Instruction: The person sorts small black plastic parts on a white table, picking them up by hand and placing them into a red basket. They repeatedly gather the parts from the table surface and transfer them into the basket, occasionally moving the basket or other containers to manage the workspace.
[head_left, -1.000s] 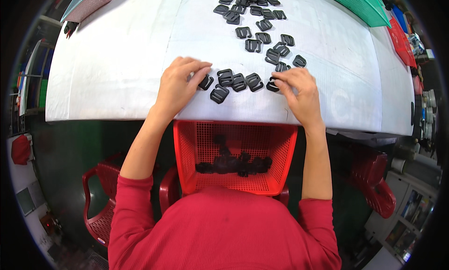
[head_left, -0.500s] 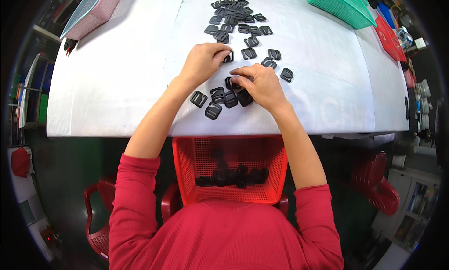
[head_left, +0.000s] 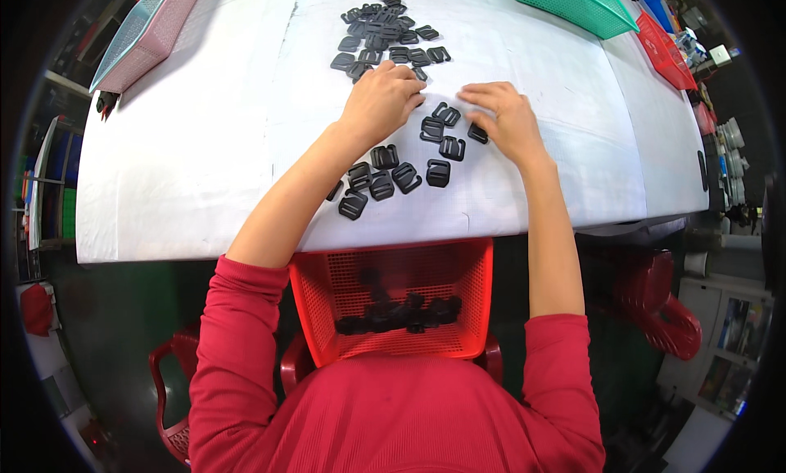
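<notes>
Black plastic strap buckles (head_left: 381, 185) lie loosely in a near group on the white-covered table. A larger heap of the same buckles (head_left: 378, 32) stands farther off. My left hand (head_left: 381, 104) is at the near edge of that heap, its fingers bent together and a dark bit of a buckle just showing below the fingertips. To the right, my right hand (head_left: 505, 122) hovers low with thumb and fingers apart. Beneath its thumb a buckle (head_left: 477, 133) lies partly covered. Between the hands rest several more buckles (head_left: 446, 114).
Below the table's front edge, a red plastic basket (head_left: 300, 289) holds many black pieces. A pink basket (head_left: 151, 43) stands at the far left, with a green basket (head_left: 573, 6) and a red tray (head_left: 663, 51) at the far right. Dark red chairs (head_left: 655, 301) stand beside the table.
My right hand has moved right and its fingers have spread. The left hand has shifted slightly right relative to the table. Several near buckles lie in different places, and the whole view has shifted.
</notes>
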`<state>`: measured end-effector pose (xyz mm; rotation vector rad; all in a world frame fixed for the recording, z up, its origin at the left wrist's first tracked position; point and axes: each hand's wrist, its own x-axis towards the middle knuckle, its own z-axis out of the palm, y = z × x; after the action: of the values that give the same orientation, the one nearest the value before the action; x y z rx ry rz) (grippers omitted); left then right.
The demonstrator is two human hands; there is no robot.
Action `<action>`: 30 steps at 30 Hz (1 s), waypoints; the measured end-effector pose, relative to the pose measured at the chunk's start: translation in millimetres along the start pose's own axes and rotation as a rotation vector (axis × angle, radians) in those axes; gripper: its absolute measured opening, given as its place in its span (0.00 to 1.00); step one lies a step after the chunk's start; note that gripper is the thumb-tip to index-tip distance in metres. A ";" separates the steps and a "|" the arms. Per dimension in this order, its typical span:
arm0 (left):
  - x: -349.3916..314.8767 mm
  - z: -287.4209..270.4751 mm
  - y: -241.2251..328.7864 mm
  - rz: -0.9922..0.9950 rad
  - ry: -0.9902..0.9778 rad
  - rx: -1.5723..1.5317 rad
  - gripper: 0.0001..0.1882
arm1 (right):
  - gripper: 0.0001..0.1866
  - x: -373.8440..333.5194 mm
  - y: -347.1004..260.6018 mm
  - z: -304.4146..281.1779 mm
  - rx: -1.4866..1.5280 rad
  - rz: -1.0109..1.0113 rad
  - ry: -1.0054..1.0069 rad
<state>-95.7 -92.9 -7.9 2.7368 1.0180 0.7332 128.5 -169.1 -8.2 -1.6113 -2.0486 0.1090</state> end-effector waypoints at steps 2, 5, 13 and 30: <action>-5.2 1.3 3.2 0.015 0.021 0.002 0.12 | 0.14 -6.4 -11.0 5.2 -0.024 -0.081 0.000; -10.3 5.8 1.8 0.039 0.096 -0.024 0.11 | 0.13 -7.7 -17.8 15.5 -0.032 -0.116 0.034; 9.0 11.3 -3.1 -0.023 0.115 0.153 0.11 | 0.09 -2.6 -9.7 2.1 -0.034 0.187 0.149; 16.7 -12.9 -14.7 -0.295 0.112 -0.316 0.11 | 0.10 -26.6 -63.8 24.3 -0.076 -0.121 0.219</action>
<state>-99.6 -71.5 5.8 2.2404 1.1803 0.9137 65.5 -205.9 -14.5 -1.4684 -1.9937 -0.1829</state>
